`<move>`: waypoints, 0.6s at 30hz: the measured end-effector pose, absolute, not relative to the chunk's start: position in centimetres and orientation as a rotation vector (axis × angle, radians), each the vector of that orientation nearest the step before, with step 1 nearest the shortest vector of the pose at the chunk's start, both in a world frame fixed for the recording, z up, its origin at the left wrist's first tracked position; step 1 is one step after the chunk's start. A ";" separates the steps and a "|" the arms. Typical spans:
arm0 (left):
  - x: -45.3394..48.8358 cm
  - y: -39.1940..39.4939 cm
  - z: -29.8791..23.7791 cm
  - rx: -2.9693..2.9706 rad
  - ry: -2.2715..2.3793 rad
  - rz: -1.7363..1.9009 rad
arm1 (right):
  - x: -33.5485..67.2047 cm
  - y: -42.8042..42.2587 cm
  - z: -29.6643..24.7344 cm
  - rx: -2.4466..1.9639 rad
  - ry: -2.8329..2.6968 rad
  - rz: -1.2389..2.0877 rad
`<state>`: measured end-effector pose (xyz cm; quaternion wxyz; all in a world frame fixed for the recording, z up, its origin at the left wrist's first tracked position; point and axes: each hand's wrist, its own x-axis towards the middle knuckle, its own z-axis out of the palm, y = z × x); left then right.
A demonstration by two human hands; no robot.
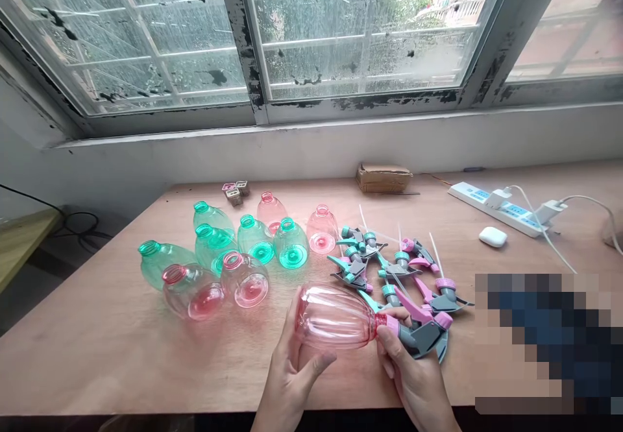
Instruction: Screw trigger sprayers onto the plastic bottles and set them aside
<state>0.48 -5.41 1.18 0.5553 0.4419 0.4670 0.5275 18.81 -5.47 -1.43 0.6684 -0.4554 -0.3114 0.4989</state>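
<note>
A clear pink bottle (335, 318) lies on its side in the air above the table's front part. My left hand (296, 360) supports its base, fingers behind it and thumb held off the wall. At the neck, my right hand (406, 357) pinches the pink collar of a grey-and-pink trigger spray head (421, 335). The spray head sits at the bottle's mouth; how tightly it is fitted I cannot tell. Just beyond my right hand lie several other spray heads (357, 270) in grey with teal or pink parts, some with white tubes pointing up.
Several open green bottles (293, 247) and pink bottles (250, 283) stand or lean at left centre. Small blocks (235, 192) and a cardboard box (384, 179) are near the wall. A power strip (501, 208) with plugs and a white case (492, 237) lie right. A pixelated patch covers the lower right.
</note>
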 end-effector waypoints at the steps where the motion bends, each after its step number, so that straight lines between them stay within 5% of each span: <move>1: 0.6 -5.6 1.4 1.035 1.095 1.252 | 18.8 -5.4 -1.4 -1.011 -0.701 1.128; 18: 0.9 -5.6 0.2 1.018 1.125 1.335 | 18.8 -5.0 -2.2 -1.022 -0.746 1.087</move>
